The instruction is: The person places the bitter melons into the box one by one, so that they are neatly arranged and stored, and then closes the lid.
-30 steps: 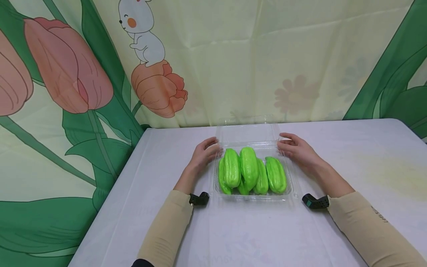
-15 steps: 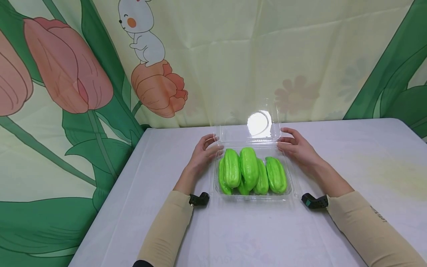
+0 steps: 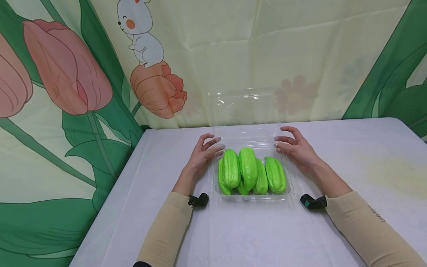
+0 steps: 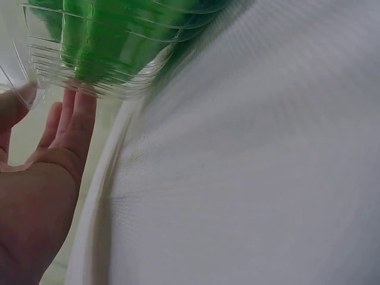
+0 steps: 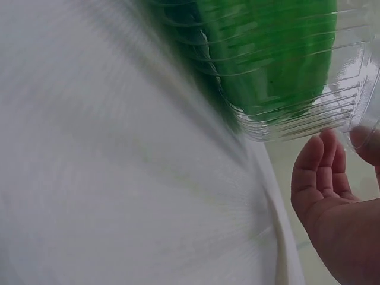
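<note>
A clear plastic clamshell box [image 3: 253, 197] holds several bright green, ribbed, elongated vegetables [image 3: 248, 167]. Its see-through lid [image 3: 243, 131] stands raised at the far side, tilted up in front of the backdrop. At the far left corner, my left hand [image 3: 201, 155] has its fingertips at the lid's edge; in the left wrist view, the thumb [image 4: 15, 105] and fingers [image 4: 77, 119] lie on either side of the corner. My right hand [image 3: 298, 150] pinches the far right corner likewise, with bent fingers [image 5: 309, 163] and thumb [image 5: 365, 139] seen in the right wrist view.
A white cloth covers the table [image 3: 247, 230]. Close behind it hangs a printed curtain [image 3: 227, 44] with tulips and a white cartoon animal. Each wrist wears a black strap device, such as the one [image 3: 198, 200] on the left.
The lid has swung upward from lying back to a steeper tilt. Both hands shift only slightly, with the right fingers a little higher. The box and vegetables stay in place.
</note>
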The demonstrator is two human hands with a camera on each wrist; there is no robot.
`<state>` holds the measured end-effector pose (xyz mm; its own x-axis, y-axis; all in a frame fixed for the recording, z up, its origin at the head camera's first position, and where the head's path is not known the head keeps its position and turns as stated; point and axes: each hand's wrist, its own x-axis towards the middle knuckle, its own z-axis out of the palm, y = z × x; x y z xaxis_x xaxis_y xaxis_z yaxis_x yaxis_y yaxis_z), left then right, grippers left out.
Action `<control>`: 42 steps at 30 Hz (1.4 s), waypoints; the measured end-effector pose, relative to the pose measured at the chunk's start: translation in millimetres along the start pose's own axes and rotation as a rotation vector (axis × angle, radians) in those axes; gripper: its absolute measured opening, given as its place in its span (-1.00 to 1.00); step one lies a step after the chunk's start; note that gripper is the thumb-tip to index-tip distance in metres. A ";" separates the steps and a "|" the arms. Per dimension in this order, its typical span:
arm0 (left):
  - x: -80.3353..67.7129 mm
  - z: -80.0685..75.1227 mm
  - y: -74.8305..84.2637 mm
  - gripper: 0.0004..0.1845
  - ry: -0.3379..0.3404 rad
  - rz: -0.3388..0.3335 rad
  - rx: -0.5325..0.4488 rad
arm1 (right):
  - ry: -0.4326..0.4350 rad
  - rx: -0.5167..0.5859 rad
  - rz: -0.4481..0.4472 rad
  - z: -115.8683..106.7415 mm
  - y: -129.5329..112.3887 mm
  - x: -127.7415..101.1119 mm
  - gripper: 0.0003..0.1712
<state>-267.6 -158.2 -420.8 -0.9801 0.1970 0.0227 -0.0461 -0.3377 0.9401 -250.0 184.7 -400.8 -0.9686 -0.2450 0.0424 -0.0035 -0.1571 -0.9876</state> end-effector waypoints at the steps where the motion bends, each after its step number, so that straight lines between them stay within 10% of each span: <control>1: -0.2 0.2 0.1 -0.56 -0.002 0.001 0.000 | -0.001 0.010 -0.007 -0.1 0.3 0.0 -0.48; 17: -6.7 4.7 2.8 -0.73 0.012 0.015 -0.001 | -0.011 0.113 -0.027 -0.6 -2.1 -6.4 -0.77; 24: -10.4 7.1 3.4 -0.65 0.096 0.034 0.164 | 0.060 -0.075 -0.016 -4.1 -3.1 -9.9 -0.71; 32: -14.6 4.1 2.3 -0.69 0.076 -0.008 0.105 | -0.023 0.060 -0.006 -9.2 -5.8 -12.3 -0.65; 42: -29.5 -1.6 12.4 -0.88 -0.024 0.000 0.283 | -0.103 -0.196 -0.036 -13.1 -11.1 -27.6 -0.89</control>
<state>-239.5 -169.7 -410.4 -0.9752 0.2195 0.0279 0.0132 -0.0681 0.9976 -226.5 205.8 -393.0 -0.9365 -0.3406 0.0832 -0.0953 0.0190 -0.9953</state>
